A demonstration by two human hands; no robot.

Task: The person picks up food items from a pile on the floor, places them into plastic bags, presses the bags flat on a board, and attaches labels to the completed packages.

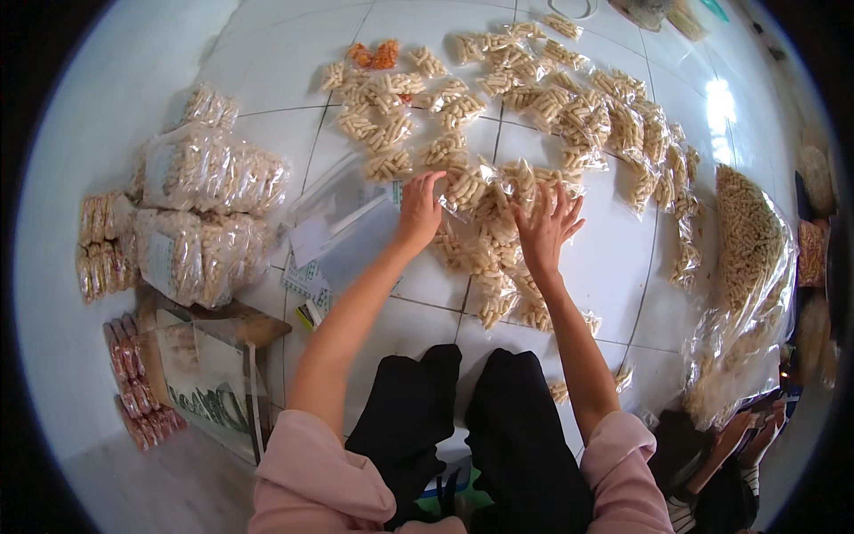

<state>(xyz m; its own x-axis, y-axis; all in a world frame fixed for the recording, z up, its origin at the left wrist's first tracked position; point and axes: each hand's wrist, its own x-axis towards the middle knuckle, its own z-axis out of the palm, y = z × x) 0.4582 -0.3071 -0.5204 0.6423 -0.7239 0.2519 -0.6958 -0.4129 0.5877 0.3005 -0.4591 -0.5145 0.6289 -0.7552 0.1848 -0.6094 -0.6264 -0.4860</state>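
Clear plastic bags of pale stick-shaped snacks [495, 247] lie heaped on the white tiled floor in front of my knees. My left hand [420, 212] is at the heap's left edge, thumb and fingers apart, beside one small snack bag [467, 189]. Over the right part of the heap, my right hand [548, 223] has its fingers spread on or just above the bags; contact is hard to tell. Neither hand grips anything that I can see. Left of my left hand lie clear plastic sleeves [360, 241] and printed paper sheets [308, 279].
More small bags [580, 123] curve across the floor ahead. An orange snack bag [373, 55] lies among them. Large packed bundles [213, 170] stand left, by a wooden-edged box [267, 327]. At right are a big snack sack [750, 240] and another person's hands [737, 427].
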